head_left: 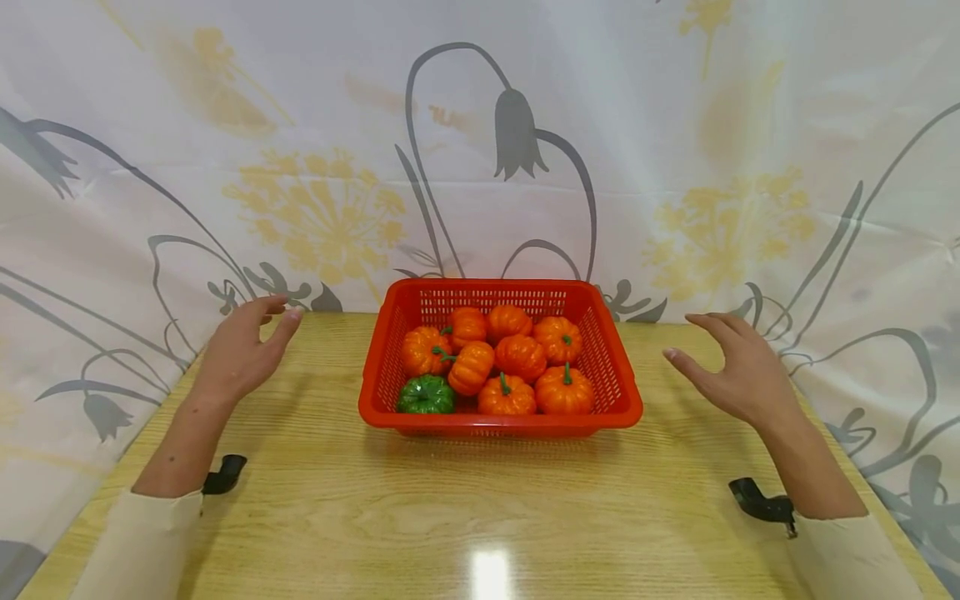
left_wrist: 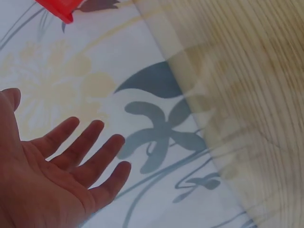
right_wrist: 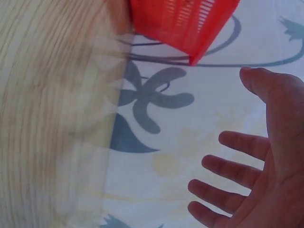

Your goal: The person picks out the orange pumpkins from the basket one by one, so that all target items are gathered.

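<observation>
A red plastic basket [head_left: 498,423] with slotted walls stands at the back middle of the wooden table. Inside lie several small orange pumpkins [head_left: 521,357] with green stems and one green pumpkin [head_left: 426,395] at the front left corner. My left hand [head_left: 243,346] is held to the left of the basket, apart from it, with relaxed fingers and nothing in them. On the other side, my right hand [head_left: 738,367] is likewise empty, thumb and fingers spread toward the basket. Both wrist views show the palms bare, with a part of the red basket [right_wrist: 178,23] beyond the fingers.
A pale curtain [head_left: 600,100] with grey and yellow flower prints hangs behind the table [head_left: 360,517] and along both sides. Black wrist mounts [head_left: 761,502] jut inward from both sleeves. A light reflection shows on the tabletop near the front.
</observation>
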A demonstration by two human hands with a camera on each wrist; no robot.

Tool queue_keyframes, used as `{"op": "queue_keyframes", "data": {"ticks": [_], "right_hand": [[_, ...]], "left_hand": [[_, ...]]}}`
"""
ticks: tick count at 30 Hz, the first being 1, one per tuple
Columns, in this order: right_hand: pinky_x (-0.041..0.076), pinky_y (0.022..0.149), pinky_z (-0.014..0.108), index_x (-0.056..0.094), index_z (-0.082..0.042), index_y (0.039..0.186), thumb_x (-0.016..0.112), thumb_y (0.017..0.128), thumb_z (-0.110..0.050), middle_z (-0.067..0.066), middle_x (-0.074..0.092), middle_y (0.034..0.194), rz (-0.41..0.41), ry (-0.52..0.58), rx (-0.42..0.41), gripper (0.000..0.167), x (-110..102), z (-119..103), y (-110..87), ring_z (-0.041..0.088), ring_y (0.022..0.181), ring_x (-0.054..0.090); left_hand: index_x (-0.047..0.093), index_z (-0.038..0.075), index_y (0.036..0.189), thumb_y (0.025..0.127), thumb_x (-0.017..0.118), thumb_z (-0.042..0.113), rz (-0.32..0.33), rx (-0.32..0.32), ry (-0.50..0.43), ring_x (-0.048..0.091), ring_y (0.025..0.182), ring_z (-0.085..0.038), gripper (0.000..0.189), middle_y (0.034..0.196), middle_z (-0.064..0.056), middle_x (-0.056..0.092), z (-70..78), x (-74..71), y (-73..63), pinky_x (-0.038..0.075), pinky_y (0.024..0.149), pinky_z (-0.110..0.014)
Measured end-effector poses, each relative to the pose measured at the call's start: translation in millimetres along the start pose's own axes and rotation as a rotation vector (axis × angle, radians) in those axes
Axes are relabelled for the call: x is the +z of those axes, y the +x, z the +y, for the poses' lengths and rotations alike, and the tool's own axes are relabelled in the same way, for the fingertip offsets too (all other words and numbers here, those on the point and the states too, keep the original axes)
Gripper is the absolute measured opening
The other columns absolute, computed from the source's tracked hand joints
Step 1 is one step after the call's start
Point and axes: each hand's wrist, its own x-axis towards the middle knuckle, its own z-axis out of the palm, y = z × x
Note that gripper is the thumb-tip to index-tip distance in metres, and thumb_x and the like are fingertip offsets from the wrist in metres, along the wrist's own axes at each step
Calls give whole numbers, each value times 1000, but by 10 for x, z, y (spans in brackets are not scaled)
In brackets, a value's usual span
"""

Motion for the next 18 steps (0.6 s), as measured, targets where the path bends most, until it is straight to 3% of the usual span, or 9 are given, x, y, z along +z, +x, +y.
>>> {"op": "queue_keyframes", "data": {"ticks": [9, 18], "right_hand": [[38, 104, 74, 60, -5, 146, 77, 96, -41, 29, 54, 147, 17, 41, -53, 64, -56, -235, -12, 55, 133, 48], [41, 105, 71, 59, -7, 148, 79, 95, -39, 21, 55, 149, -19, 83, -95, 65, -73, -457, -2, 49, 134, 51]], "left_hand": [[51, -3, 153, 112, 49, 46, 19, 58, -90, 55, 132, -53, 63, 142, -30, 60, 184, 42, -21, 44, 106, -70], [47, 1, 156, 112, 50, 47, -46, 29, -170, 55, 132, -52, 64, 147, -27, 56, 289, 88, -14, 46, 107, -70]]}}
